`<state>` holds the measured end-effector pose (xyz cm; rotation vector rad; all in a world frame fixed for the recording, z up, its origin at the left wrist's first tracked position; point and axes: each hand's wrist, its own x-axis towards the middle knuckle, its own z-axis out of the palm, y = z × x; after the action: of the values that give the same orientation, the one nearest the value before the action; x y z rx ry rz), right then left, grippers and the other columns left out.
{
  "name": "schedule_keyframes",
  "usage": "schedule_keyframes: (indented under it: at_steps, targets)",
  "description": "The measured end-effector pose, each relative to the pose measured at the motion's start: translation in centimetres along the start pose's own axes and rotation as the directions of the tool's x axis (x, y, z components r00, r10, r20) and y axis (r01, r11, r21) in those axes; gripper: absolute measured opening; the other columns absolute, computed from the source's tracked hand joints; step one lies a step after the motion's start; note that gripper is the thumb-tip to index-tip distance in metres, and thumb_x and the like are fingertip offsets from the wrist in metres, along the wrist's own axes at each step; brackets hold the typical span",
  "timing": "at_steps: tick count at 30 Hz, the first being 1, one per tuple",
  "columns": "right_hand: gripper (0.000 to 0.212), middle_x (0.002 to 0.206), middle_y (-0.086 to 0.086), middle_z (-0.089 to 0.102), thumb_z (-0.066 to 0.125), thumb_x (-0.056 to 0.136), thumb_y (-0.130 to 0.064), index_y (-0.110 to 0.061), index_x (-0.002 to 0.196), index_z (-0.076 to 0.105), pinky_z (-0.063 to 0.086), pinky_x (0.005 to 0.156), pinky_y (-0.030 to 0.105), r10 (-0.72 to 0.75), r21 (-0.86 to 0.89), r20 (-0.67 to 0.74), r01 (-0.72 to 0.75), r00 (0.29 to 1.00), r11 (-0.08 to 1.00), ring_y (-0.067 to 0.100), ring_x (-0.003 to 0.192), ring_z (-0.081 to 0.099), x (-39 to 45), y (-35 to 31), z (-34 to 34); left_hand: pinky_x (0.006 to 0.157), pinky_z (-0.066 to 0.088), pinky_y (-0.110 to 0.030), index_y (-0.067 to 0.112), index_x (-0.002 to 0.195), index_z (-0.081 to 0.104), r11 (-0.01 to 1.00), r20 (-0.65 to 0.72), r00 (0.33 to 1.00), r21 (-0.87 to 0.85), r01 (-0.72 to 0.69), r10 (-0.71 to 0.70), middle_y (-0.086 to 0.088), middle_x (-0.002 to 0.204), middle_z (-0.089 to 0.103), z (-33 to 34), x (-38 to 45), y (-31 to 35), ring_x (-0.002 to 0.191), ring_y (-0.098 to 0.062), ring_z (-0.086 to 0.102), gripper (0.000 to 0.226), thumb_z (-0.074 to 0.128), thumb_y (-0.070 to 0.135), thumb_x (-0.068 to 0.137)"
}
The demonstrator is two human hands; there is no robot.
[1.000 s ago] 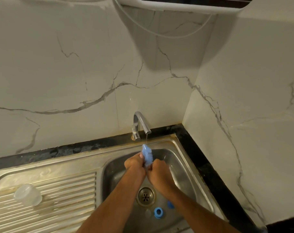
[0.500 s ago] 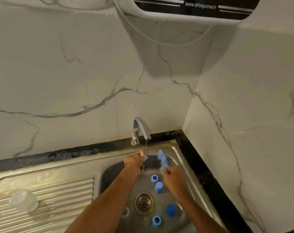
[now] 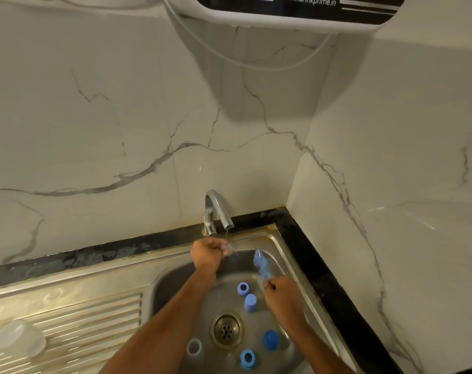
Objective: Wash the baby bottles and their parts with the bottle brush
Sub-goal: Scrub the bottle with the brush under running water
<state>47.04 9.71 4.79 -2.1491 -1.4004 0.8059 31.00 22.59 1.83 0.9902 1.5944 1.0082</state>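
My left hand (image 3: 207, 251) holds a small clear bottle part (image 3: 226, 249) under the thin stream from the tap (image 3: 216, 209). My right hand (image 3: 280, 290) grips the blue bottle brush (image 3: 261, 265) by its handle, bristles pointing up, a little to the right of the stream. On the sink floor lie two blue bottle pieces (image 3: 247, 295) near the drain (image 3: 226, 330), a blue cap (image 3: 270, 340), a blue ring (image 3: 247, 359) and a clear ring (image 3: 194, 348).
The steel sink (image 3: 297, 265) sits in a corner of marble walls with a black counter edge (image 3: 323, 279) on the right. A clear cap (image 3: 19, 342) lies on the ribbed drainboard (image 3: 81, 317) at left. A water purifier (image 3: 297, 12) hangs overhead.
The hands, joined around the brush under the tap a second ago, have parted. The right hand carried the brush to the right; the left hand stays under the stream with the clear part.
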Motion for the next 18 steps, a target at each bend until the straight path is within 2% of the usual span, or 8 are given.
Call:
schedule_keyframes:
  at_steps: [3, 6, 9, 11, 13, 15, 18]
  targets:
    - [0.038, 0.059, -0.004, 0.051, 0.048, 0.097, -0.026, -0.019, 0.060, 0.050, 0.034, 0.048, 0.014, -0.019, -0.007, -0.001, 0.019, 1.000, 1.000, 0.003, 0.053, 0.044, 0.1, -0.3, 0.1, 0.076, 0.062, -0.030, 0.011, 0.088, 0.073, 0.998, -0.026, 0.999, -0.053, 0.031, -0.032, -0.006, 0.088, 0.077, -0.4, 0.2, 0.3, 0.081, -0.015, 0.074, 0.016, 0.068, -0.004, 0.090]
    - [0.038, 0.058, -0.004, 0.051, 0.049, 0.097, -0.025, -0.019, 0.060, 0.050, 0.036, 0.046, 0.014, -0.027, 0.001, 0.008, 0.027, 1.000, 1.000, 0.003, 0.052, 0.044, 0.3, -0.6, 0.4, 0.074, 0.064, -0.035, 0.008, 0.099, 0.071, 0.961, 0.042, 0.988, -0.229, 0.155, -0.149, -0.012, 0.094, 0.074, -0.6, -0.1, 0.7, 0.082, -0.019, 0.072, 0.016, 0.063, -0.005, 0.092]
    - [0.037, 0.059, -0.004, 0.052, 0.050, 0.097, -0.026, -0.020, 0.061, 0.052, 0.036, 0.048, 0.014, -0.015, 0.022, 0.031, 0.015, 0.999, 1.000, 0.003, 0.052, 0.045, 0.5, -0.5, 1.0, 0.086, 0.062, -0.040, 0.002, 0.109, 0.068, 0.802, 0.199, 0.931, -0.473, 0.365, -0.307, -0.018, 0.104, 0.070, -0.9, -0.4, 1.1, 0.097, -0.029, 0.070, 0.024, 0.051, -0.008, 0.095]
    - [0.036, 0.061, -0.003, 0.054, 0.050, 0.096, -0.027, -0.020, 0.061, 0.053, 0.036, 0.049, 0.015, -0.010, 0.029, 0.044, 0.009, 0.999, 1.000, 0.005, 0.053, 0.046, 0.7, -0.4, 1.4, 0.093, 0.057, -0.040, -0.002, 0.114, 0.063, 0.666, 0.331, 0.878, -0.572, 0.479, -0.346, -0.022, 0.109, 0.068, -1.2, -0.8, 1.3, 0.099, -0.031, 0.067, 0.022, 0.050, -0.005, 0.097]
    - [0.036, 0.061, -0.003, 0.054, 0.050, 0.096, -0.028, -0.020, 0.061, 0.053, 0.036, 0.050, 0.014, -0.007, 0.034, 0.049, 0.006, 0.999, 0.999, 0.005, 0.054, 0.047, 0.8, -0.3, 1.5, 0.092, 0.055, -0.038, -0.005, 0.116, 0.060, 0.561, 0.399, 0.844, -0.631, 0.536, -0.358, -0.024, 0.111, 0.067, -1.4, -0.8, 1.1, 0.096, -0.031, 0.065, 0.020, 0.053, 0.000, 0.098]
    - [0.037, 0.060, -0.003, 0.054, 0.050, 0.096, -0.028, -0.020, 0.060, 0.053, 0.036, 0.049, 0.014, -0.007, 0.041, 0.051, 0.005, 0.999, 0.999, 0.005, 0.053, 0.047, 0.8, -0.2, 1.5, 0.089, 0.054, -0.038, -0.006, 0.118, 0.059, 0.515, 0.437, 0.831, -0.652, 0.556, -0.345, -0.026, 0.114, 0.067, -1.5, -0.9, 1.0, 0.096, -0.030, 0.065, 0.022, 0.056, 0.004, 0.098]
    - [0.037, 0.059, -0.003, 0.054, 0.049, 0.096, -0.028, -0.020, 0.060, 0.053, 0.036, 0.049, 0.015, -0.005, 0.044, 0.041, 0.004, 0.999, 0.999, 0.004, 0.053, 0.046, 0.9, -0.2, 1.3, 0.084, 0.055, -0.038, -0.005, 0.122, 0.059, 0.509, 0.453, 0.828, -0.653, 0.561, -0.331, -0.027, 0.119, 0.066, -1.5, -0.7, 0.8, 0.096, -0.030, 0.064, 0.027, 0.058, 0.006, 0.097]
